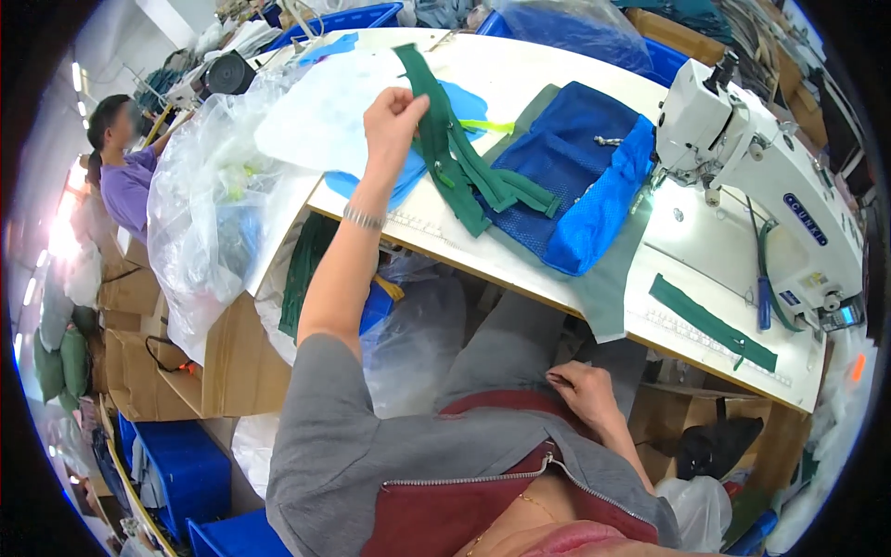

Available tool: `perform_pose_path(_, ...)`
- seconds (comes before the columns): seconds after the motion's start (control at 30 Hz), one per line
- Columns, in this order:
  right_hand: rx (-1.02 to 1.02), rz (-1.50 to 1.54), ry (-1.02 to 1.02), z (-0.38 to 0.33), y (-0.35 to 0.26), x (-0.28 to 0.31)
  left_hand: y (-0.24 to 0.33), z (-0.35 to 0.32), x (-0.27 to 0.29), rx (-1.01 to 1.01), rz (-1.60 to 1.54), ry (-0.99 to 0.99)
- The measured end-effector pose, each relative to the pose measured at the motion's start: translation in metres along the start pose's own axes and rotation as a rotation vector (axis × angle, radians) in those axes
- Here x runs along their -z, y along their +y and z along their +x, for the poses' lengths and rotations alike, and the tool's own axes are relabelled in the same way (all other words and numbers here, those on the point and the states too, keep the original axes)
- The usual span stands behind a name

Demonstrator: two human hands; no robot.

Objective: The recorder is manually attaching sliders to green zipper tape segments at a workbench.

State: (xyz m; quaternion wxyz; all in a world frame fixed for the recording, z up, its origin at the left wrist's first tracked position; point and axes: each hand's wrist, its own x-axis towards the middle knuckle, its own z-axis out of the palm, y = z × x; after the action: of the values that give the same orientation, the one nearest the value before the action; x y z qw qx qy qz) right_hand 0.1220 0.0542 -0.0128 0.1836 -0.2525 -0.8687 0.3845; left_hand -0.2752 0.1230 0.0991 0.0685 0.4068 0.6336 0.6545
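Note:
Above the white table, my left hand pinches a green zipper strip between thumb and fingers. Its top end sticks up past the hand, and its lower end hangs over the table's front part. More green strip lies beside it, across a blue mesh bag; whether the two are joined is unclear. My right hand is down at my lap by the shirt hem, fingers curled closed; anything inside them is hidden. A separate green zipper strip lies on the table at the right.
A white sewing machine stands at right, its lamp lit beside the bag. A blue-handled screwdriver lies near its base. Clear plastic sheeting drapes over the left side. Cardboard boxes stand below. Another person sits at far left.

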Motion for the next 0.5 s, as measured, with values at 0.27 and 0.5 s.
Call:
perform_pose_path(0.27, -0.058, 0.370, 0.341, 0.035, -0.051, 0.051, 0.065, -0.156, -0.021, -0.061, -0.062, -0.375)
perform_pose_path(0.5, -0.095, 0.516, 0.371, 0.041, -0.049, 0.055, 0.041, -0.152, -0.031, 0.143, -0.201, -0.446)
